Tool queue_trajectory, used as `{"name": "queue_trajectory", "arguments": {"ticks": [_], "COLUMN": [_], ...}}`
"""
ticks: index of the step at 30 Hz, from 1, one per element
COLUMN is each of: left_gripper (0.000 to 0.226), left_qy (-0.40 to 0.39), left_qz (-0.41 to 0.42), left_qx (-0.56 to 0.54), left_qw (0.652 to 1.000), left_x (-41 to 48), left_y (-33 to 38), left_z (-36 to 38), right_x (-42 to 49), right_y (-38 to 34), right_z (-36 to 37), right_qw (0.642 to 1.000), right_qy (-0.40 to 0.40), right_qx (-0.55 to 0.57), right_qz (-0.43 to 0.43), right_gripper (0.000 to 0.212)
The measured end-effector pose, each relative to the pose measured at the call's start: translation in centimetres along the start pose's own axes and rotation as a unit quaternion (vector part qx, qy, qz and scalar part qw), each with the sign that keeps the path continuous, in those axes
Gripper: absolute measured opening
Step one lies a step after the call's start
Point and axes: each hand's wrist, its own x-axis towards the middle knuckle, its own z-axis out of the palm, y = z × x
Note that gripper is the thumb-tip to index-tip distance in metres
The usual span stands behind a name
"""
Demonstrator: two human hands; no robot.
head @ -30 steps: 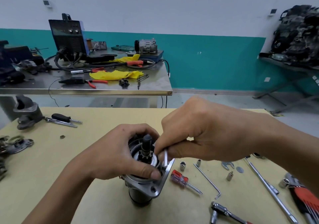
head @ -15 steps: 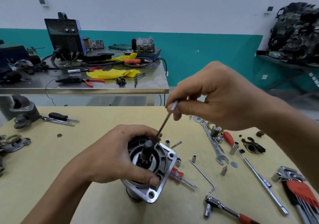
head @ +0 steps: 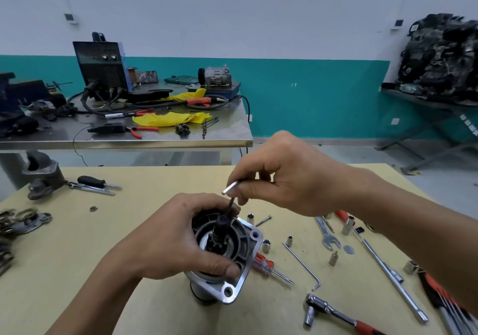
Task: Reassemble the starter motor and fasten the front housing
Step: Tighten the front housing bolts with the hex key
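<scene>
Well, two hands are busy on one starter motor [head: 207,287], which stands on end on the yellow table [head: 77,257] directly under the left hand [head: 176,236]. That hand grasps the top of the front housing [head: 249,262], thumb on the near rim and fingers curled over the far side; two mounting holes show in its flange. The right hand [head: 289,177] pinches one thin metal tool [head: 230,189] between thumb and fingertips, its lower end down by the dark shaft [head: 222,227], just past the left fingers. To the right of the left hand I count one red-handled screwdriver [head: 263,263], one L-shaped hex key [head: 302,265] and one loose bolt [head: 263,220]. Below the right wrist lies one open-end wrench [head: 327,236], and one ratchet [head: 333,311] lies nearer me. At least five small sockets [head: 266,246] are scattered among them. Against half a second ago, the right hand has come lower and closer to the left hand, and the tool stands steeper; the left hand's grip is unchanged.
</scene>
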Motion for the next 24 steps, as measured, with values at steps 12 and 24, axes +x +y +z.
{"name": "queue_trajectory", "arguments": {"ticks": [12,24], "left_gripper": [0.051,0.023], "left_qy": [0.083,0.034], "left_qz": [0.022,0.028], "left_qx": [-0.010,-0.052], "left_qw": [0.996,0.998], "left_x": [0.1,1.8], "left_y": [0.0,1.3], "left_z": [1.4,-1.0], "right_x": [-0.8,-1.1], "right_y": [-0.4,0.5], "right_z": [3.1,5.1], "right_qw": [0.977,0.941], "right_qy": [0.147,0.201], "right_qx": [0.085,0.240], "right_qz": [0.129,0.131], "right_gripper": [0.027,0.017]}}
